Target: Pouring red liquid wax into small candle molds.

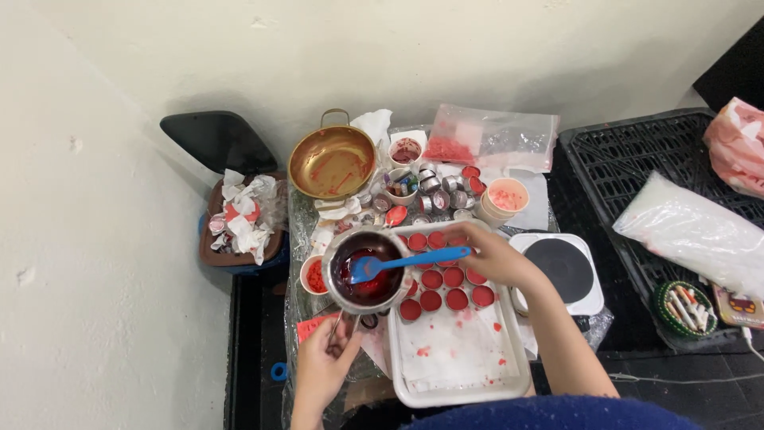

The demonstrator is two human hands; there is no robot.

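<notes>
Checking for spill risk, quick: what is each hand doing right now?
Left hand: closed on the handle of the small metal pot.
Right hand: closed on the blue spatula, its blade in the red liquid.

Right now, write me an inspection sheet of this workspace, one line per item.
Surface: small table under clear plastic, red splashes on it.
Job's things: metal pot of dark red liquid; blue spatula with its blade in the pot; white tray with rows of small red-filled cups and a stained paper liner.
Clutter: brass pan, empty metal cups, crumpled tissues, plastic bag of red bits, stacked paper cups.
Grippers: left hand grips the pot's handle; right hand holds the spatula's handle.
Cables: white cord at the right edge.
Surroundings: open bin of tissues, white hotplate, black crate with bags, pale wall.
</notes>
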